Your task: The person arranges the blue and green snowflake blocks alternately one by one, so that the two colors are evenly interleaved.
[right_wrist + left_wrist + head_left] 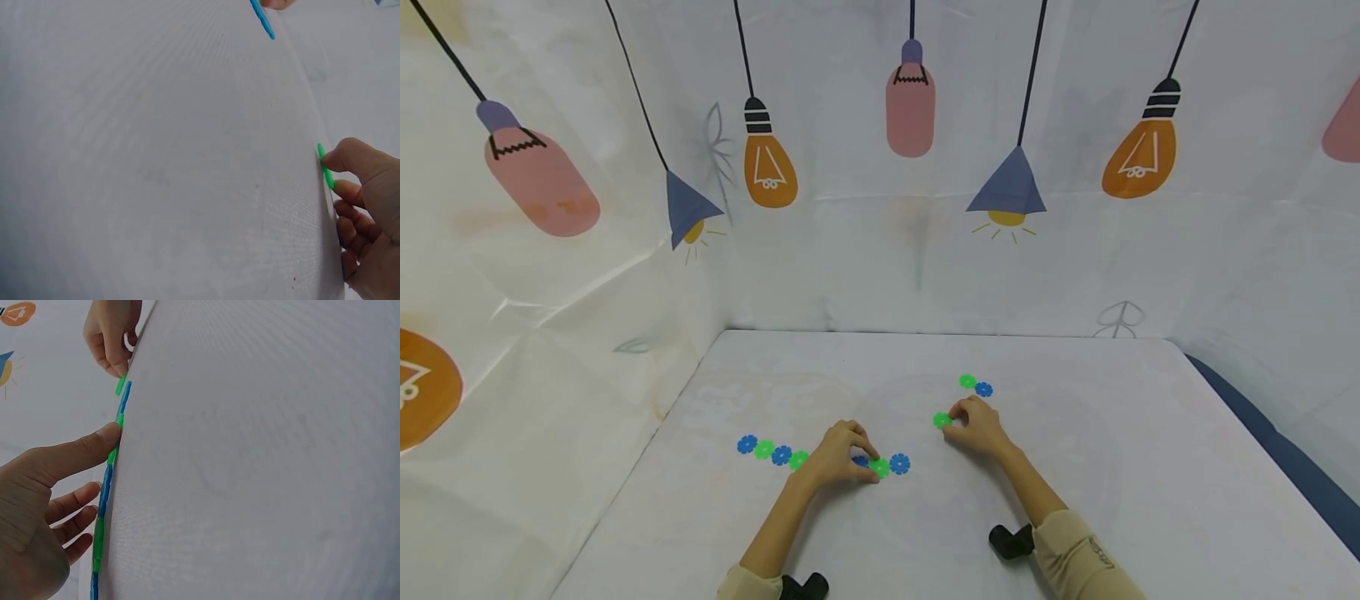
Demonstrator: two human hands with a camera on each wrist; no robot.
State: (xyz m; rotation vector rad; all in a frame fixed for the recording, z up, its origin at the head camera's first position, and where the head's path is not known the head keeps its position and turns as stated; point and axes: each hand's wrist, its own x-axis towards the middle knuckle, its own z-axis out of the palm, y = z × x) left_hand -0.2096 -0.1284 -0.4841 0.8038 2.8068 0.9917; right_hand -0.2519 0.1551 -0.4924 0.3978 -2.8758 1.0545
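A row of flat, notched discs in alternating blue and green lies on the table, ending at the right with a blue disc (899, 464). My left hand (837, 454) pinches the green disc (880, 468) beside that end between thumb and fingers, covering part of the row. To the right and farther back, my right hand (976, 427) grips a loose green disc (941, 420) by its edge. In the right wrist view, thumb and forefinger hold this green disc (326, 167) close over the tabletop, the other fingers curled below.
Beyond the right hand lie another green disc (967, 381) and a blue disc (984, 389), side by side. The white table (1150, 467) meets a sheet backdrop (850, 258) printed with lamps at the back and left. Black mounts (1011, 542) sit at both wrists.
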